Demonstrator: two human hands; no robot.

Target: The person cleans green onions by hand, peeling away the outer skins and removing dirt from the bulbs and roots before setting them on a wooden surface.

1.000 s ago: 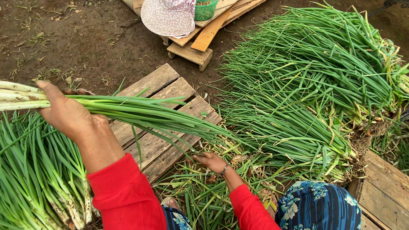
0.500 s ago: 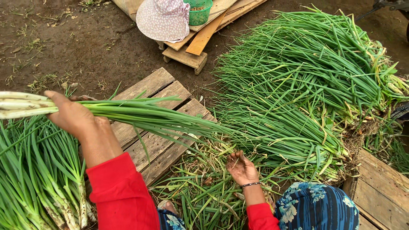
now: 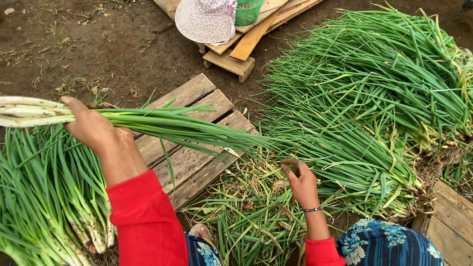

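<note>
A bundle of long green spring onions with white stalk ends (image 3: 148, 123) lies level across the view, its pale thick ends sticking out past the left edge and its thin leaves trailing rightward. The left hand (image 3: 91, 128) is wrapped around the bundle near the white ends, fingers curled tight over the stalks, holding it above a weathered grey wooden pallet (image 3: 197, 157). The right hand (image 3: 300, 182) hangs lower, by the leaf tips; its fingers are drawn together, pinching a small brownish scrap of leaf. A thin beaded bracelet (image 3: 313, 209) circles that wrist, and both arms wear red sleeves (image 3: 143, 221).

Beneath the right hand lies a litter of limp yellow-green trimmings (image 3: 251, 221). To the left rests a stack of cleaned spring onions with white bases and muddy roots (image 3: 44, 197). To the right spreads a large loose heap of uncleaned green onions (image 3: 374, 88) on dark bare soil (image 3: 98, 44). Farther off, a pale patterned sun hat (image 3: 207, 19) sits on a small wooden platform (image 3: 231, 59).
</note>
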